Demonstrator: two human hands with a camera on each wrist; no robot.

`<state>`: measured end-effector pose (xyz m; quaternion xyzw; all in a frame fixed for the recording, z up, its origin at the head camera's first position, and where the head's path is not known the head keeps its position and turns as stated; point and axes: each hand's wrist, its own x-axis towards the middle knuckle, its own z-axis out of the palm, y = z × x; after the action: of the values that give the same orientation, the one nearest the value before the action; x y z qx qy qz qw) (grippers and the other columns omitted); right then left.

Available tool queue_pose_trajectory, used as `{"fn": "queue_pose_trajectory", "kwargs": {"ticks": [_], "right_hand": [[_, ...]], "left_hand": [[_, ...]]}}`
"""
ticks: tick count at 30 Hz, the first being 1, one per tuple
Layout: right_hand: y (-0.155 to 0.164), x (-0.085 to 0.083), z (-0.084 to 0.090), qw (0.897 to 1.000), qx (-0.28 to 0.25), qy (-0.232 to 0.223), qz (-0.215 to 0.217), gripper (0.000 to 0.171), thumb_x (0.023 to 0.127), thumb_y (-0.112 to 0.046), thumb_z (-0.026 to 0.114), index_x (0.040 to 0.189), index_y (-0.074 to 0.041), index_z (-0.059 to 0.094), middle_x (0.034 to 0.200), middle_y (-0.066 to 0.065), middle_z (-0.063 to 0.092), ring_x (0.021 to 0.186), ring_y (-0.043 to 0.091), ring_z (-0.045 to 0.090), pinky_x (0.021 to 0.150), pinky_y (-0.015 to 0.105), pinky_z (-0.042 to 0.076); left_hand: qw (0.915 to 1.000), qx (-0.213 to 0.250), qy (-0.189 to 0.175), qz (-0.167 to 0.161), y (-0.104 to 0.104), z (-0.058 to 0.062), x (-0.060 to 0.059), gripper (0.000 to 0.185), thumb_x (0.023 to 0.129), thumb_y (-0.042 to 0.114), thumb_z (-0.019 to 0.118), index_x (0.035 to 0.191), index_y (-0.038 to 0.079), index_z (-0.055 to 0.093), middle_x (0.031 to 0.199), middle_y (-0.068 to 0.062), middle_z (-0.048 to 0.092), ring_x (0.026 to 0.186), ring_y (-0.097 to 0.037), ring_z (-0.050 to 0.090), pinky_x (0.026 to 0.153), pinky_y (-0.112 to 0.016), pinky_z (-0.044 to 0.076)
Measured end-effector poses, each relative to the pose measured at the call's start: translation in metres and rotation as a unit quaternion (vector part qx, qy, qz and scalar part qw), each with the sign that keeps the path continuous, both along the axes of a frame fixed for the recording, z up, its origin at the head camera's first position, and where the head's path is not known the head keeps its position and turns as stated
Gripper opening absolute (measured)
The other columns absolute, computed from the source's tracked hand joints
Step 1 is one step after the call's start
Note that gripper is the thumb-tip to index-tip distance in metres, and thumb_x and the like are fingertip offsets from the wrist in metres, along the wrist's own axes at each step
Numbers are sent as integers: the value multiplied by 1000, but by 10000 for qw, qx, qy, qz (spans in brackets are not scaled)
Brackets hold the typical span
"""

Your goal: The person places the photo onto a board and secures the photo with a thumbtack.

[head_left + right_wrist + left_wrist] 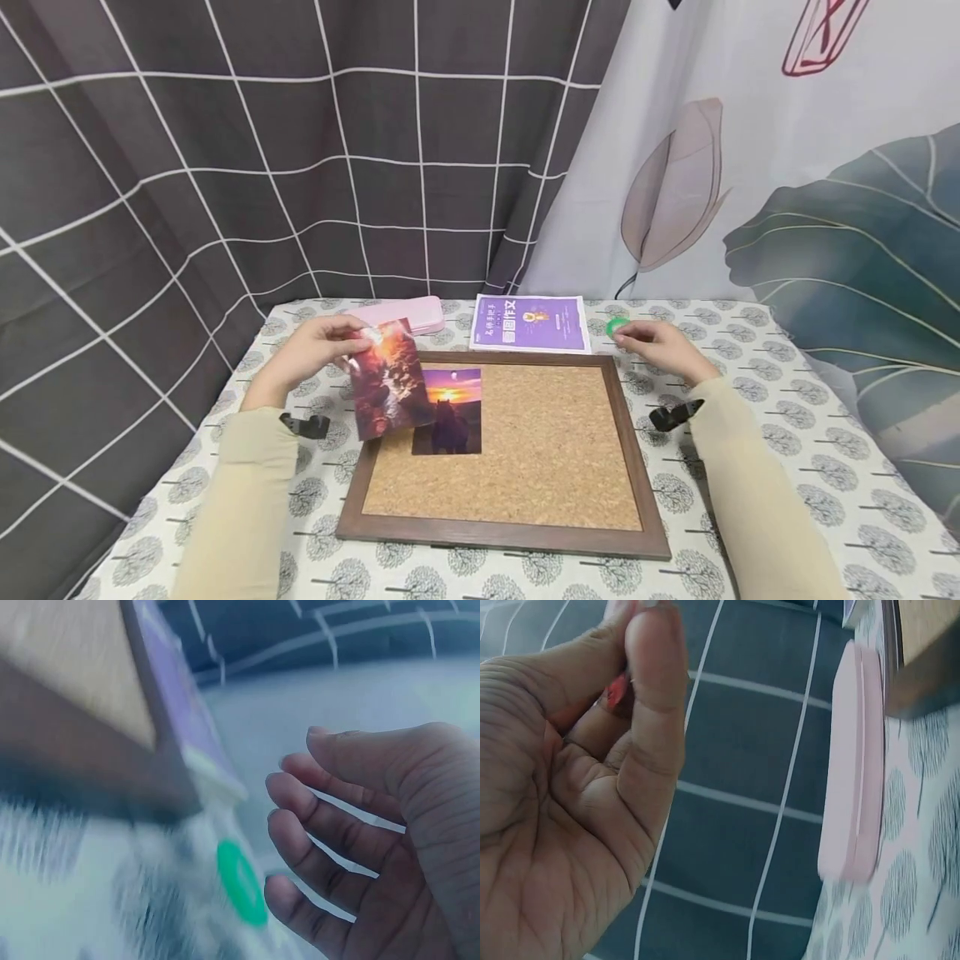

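Already one photo [448, 412], a dark animal against a purple and orange sunset, lies flat on the cork board [540, 450], near its upper left corner. The board, with its brown wooden frame, rests on a table [750, 500] covered in a cloth printed with small trees. No pin can be made out on that photo, so whether it is fastened cannot be told from these views. The left hand [311, 350] holds a second photo [388, 379] in reddish tones, pinched by its top edge between thumb and fingers [656, 682]; it hangs tilted over the board's left frame and partly overlaps the first photo. So this second photo is not yet laid down. The right hand [660, 346] is beyond the board's upper right corner with its fingers [322, 825] loosely spread and holding nothing, just beside a small green round container [618, 326], which may hold pins, though its contents do not show. In the right wrist view, which is blurred, the fingertips are close to the green disc but whether they touch it cannot be told. By this reckoning the work is in its early part: one photo placed, one in hand, most of the cork bare. Behind the board lie a purple printed sheet [529, 323] and a pink case [408, 315], with patterned curtains hanging at the back.
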<state>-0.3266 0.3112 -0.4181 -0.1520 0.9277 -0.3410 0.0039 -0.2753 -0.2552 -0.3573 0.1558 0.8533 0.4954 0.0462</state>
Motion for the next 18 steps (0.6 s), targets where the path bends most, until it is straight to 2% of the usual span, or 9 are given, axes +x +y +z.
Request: {"fn": "queue_pose_trajectory", "kwargs": {"ticks": [6,9,13,18], "right_hand": [[27,-3,-25,9981,-209,-381,-436,40,95,-47,56,115,-14,65,108,9,67,87,18,59,70,30,50],[33,-5,-35,9977,-126,-409,-530,40,93,-51,56,113,-18,67,111,7,66,90,16,57,73,29,48],[38,-5,-42,9983,-320,-380,-291,34,94,-44,59,113,-17,68,116,7,66,96,10,57,81,26,46],[41,-2,-42,9971,-557,-520,87,26,94,-32,62,114,-17,68,115,8,66,95,7,59,83,23,46]], "left_hand": [[9993,257,-31,-280,37,1,-10,29,87,15,71,113,5,64,95,-6,70,76,-14,69,68,-39,60],[9981,452,-98,-405,60,0,-16,29,87,13,71,114,4,63,99,-12,71,76,-15,70,69,-43,59],[9972,442,-304,-519,97,-7,-21,31,85,14,73,113,6,64,100,-16,71,73,-16,69,72,-48,59],[9966,-61,-286,-776,140,-20,-23,27,82,17,76,106,8,66,93,-12,73,67,-16,67,67,-40,59]]}}
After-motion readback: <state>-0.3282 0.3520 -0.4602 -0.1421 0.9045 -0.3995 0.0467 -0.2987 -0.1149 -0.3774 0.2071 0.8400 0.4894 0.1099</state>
